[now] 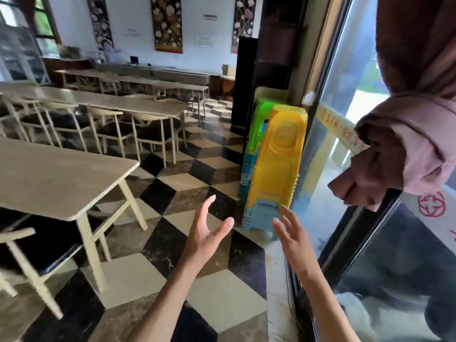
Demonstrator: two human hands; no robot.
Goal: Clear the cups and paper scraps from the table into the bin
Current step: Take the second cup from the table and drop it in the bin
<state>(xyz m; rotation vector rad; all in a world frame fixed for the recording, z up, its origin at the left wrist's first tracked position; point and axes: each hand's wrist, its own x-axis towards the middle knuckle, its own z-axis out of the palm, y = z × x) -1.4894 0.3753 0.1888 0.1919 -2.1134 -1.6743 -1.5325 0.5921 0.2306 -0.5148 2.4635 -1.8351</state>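
Both hands empty, over checkered floor [128, 275].
Left hand [206, 233] and right hand [290, 239] spread open, palms facing; pale surface [56, 176] at left (bare top); stacked stools [276, 164] beside window.

No readable text anywhere. Red characters along a pale strip [340, 130] on the glass door [328, 169], too blurred to make out. A red round emblem [431, 204] lower on the glass. Small white wall notices [210, 17], illegible at this distance.

Checkered floor [187, 290], pale tables [49, 178] w/ chairs, stacked plastic stools [276, 164] by glass door [328, 134].
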